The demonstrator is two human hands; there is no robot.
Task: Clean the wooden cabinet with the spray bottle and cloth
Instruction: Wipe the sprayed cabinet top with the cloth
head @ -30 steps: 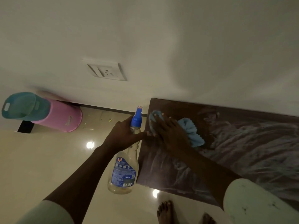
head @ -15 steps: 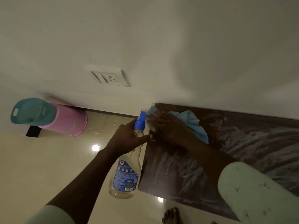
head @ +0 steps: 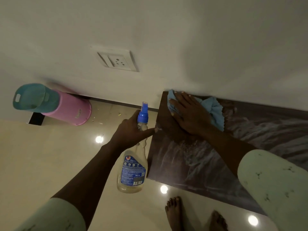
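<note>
The dark wooden cabinet top [head: 191, 164] fills the right side, glossy with wet streaks. My right hand [head: 188, 115] lies flat on a light blue cloth [head: 215, 112] and presses it into the top's far left corner against the wall. My left hand [head: 131, 130] grips the neck of a clear spray bottle [head: 133, 167] with a blue nozzle and blue label. The bottle hangs over the floor, just left of the cabinet's edge.
A white wall with a switch and socket plate [head: 116, 60] rises behind. A pink bin with a teal lid [head: 50, 104] stands on the glossy cream floor [head: 50, 164] at left. My bare feet [head: 175, 212] are below the cabinet's front edge.
My right hand has slid the cloth away from me into the far left corner by the wall. The left hand still holds the bottle in the same place beside the cabinet.
</note>
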